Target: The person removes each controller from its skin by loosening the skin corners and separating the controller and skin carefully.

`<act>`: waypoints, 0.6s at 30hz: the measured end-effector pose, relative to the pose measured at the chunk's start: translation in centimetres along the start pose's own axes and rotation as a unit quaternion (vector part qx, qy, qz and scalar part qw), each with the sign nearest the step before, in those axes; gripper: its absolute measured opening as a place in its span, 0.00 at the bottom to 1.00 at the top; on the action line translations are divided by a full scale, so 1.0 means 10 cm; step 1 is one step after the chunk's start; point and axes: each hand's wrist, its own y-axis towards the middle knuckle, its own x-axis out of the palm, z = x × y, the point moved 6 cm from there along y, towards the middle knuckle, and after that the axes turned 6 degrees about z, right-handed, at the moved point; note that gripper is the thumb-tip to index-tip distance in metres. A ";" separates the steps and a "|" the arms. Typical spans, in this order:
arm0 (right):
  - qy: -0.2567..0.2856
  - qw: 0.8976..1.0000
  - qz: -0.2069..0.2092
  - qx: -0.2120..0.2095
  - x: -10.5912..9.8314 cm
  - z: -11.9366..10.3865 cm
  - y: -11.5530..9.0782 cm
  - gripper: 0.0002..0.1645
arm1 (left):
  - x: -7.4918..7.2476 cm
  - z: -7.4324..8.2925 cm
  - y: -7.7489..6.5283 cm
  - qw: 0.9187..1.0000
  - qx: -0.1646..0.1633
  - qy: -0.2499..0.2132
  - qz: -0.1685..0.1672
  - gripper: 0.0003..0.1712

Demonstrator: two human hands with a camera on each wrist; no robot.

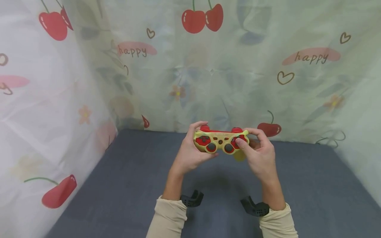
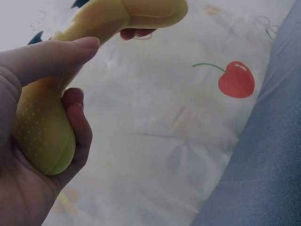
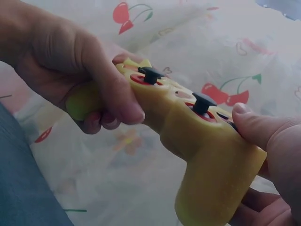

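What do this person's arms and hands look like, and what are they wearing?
The left hand and right hand have no gloves. Both arms wear plain, wrinkled beige sleeves. By each cuff, an angled black piece with small dots sticks out; no cable shows.

Controller (image 2: 101, 19) cropped by left wrist view's top edge; sleeves (image 1: 169, 216) cut off at head view's bottom.
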 end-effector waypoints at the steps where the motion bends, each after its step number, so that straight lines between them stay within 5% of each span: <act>1: 0.001 1.000 0.003 0.003 -0.01 0.01 0.00 0.22 | 0.00 0.01 0.00 1.000 0.001 0.002 0.005 0.57; 9: 0.030 0.999 -0.037 0.016 -0.02 0.07 0.00 0.22 | -0.04 0.04 -0.02 0.999 0.001 -0.039 0.038 0.51; 15: -0.014 0.983 -0.160 -0.094 -0.01 -0.01 -0.02 0.47 | -0.10 0.07 -0.02 0.998 -0.001 -0.056 0.037 0.48; 18: -0.030 0.975 -0.191 -0.112 0.00 -0.01 -0.02 0.50 | -0.14 0.08 -0.03 0.998 0.001 -0.057 0.028 0.48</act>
